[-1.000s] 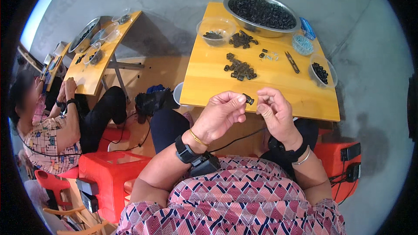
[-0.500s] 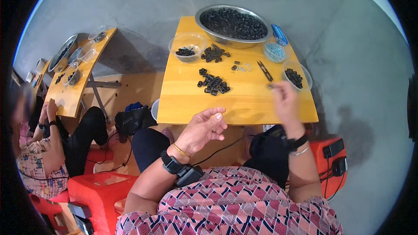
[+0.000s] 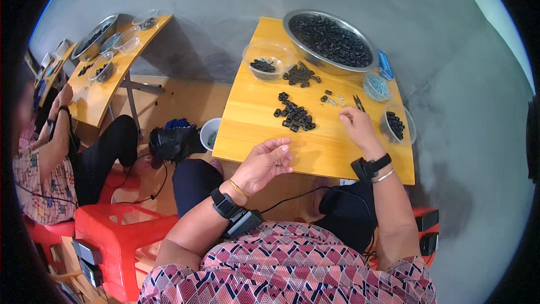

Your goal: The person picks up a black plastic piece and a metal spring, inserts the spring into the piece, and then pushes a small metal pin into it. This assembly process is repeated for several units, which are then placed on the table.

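Observation:
My left hand [image 3: 264,164] hovers at the near edge of the yellow table [image 3: 247,149], its fingers curled in toward the thumb; anything inside is hidden. My right hand [image 3: 360,128] is over the table with fingertips drawn together and pointing left, close to some small pale pieces [image 3: 333,102]. What its fingertips hold, if anything, does not show. Left of it lies a pile of short black cylindrical parts [image 3: 296,117], with a second black pile [image 3: 301,74] behind. Small dark snips [image 3: 358,103] lie just beyond my right hand, partly hidden by it.
A large metal basin [image 3: 332,39] of black parts stands at the back. Clear bowls hold black parts at left [image 3: 264,50] and right [image 3: 409,126], and pale blue pieces [image 3: 377,86]. At left, a person [image 3: 50,152] sits by another table [image 3: 93,101]. A red stool [image 3: 121,225] stands nearby.
My right hand has moved from beside the right bowl toward the small pale pieces. My left hand keeps its curled pose. The view has shifted and tilted.

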The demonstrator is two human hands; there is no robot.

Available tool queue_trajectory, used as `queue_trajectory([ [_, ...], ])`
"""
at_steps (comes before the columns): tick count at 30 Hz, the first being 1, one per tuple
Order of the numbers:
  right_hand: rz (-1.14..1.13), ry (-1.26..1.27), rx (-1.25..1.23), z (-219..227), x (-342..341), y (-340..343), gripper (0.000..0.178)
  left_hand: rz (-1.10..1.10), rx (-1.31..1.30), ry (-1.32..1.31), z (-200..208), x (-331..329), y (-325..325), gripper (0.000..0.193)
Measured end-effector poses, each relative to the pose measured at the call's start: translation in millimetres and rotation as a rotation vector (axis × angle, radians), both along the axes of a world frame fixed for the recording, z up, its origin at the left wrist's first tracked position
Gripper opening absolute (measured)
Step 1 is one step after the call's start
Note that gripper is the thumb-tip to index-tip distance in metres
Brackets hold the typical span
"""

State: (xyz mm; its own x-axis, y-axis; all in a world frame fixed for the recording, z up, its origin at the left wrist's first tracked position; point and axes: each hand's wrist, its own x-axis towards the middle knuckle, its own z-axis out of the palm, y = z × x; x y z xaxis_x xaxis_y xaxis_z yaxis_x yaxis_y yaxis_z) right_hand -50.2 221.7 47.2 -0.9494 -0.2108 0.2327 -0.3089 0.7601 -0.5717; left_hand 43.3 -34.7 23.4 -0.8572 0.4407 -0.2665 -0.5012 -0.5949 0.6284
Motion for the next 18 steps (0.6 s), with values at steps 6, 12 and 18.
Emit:
queue_trajectory([
  [6, 0.189, 0.033, 0.009, -1.1, -39.6, -39.7, 0.013, -0.002, 0.115, -0.033, -8.8, -4.2, -5.9, 0.028],
  [12, 0.213, 0.023, 0.245, 4.8, -72.6, -60.0, 0.021, -0.042, 0.182, -0.054, -7.2, -7.2, -12.3, 0.036],
  [18, 0.263, 0.017, 0.429, 8.5, -95.6, -89.4, 0.04, -0.073, 0.206, -0.037, -9.0, -6.9, -14.3, 0.042],
])
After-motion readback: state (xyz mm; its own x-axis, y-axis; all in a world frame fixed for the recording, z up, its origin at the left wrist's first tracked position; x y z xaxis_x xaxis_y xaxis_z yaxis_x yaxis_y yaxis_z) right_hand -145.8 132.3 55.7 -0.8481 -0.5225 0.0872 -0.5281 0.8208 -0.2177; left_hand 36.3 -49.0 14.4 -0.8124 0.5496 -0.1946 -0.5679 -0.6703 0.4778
